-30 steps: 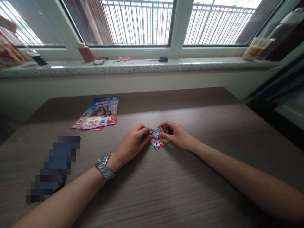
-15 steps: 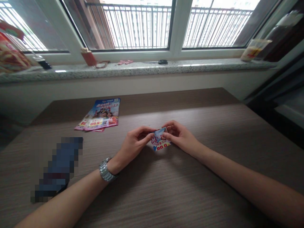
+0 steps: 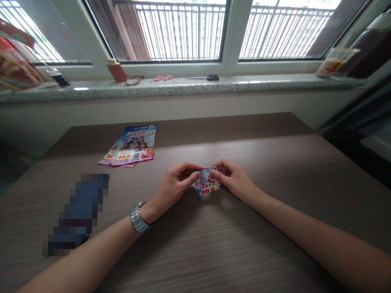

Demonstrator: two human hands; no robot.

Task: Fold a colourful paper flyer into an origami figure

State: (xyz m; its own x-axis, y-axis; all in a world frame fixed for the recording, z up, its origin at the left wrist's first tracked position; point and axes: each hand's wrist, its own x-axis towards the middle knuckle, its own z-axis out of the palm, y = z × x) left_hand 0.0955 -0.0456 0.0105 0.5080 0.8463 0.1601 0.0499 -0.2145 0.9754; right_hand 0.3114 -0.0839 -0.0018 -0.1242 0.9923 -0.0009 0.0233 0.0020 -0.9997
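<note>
A: Status, L to R?

B: Blurred dark thing [image 3: 81,207] lay at far L of the counter [image 3: 183,256], flyers [image 3: 139,142] beyond it, overlapping. Then L hand [image 3: 171,185], its grip closed on the L edge of the paper [image 3: 207,186], thumb on the near face.

A: And R?

B: R hand [image 3: 236,181] had the other edge, grip closed too, thumb near the top. So the paper sat betw. both hands, over the middle of the counter, print facing the wearer.

A: How far along?

B: Looked folded down to a small, roughly square piece, IMO; the print was cut off at its edges. Folds behind were hidden, so no. done or left: can't tell. The flyers looked flat & unfolded.

A: Containers?

B: All on the sill [image 3: 183,90]. Far L, a red bag [image 3: 18,69], contents n/a, hidden. Next, a dark bottle [image 3: 61,79], too small to read. Then a red bottle [image 3: 117,72] w/ pale top, tilted-looking, inside not visible. Far R, a clear cup [image 3: 332,65]: pale & yellowish low down, but stuff vs. print, can't tell.
</note>
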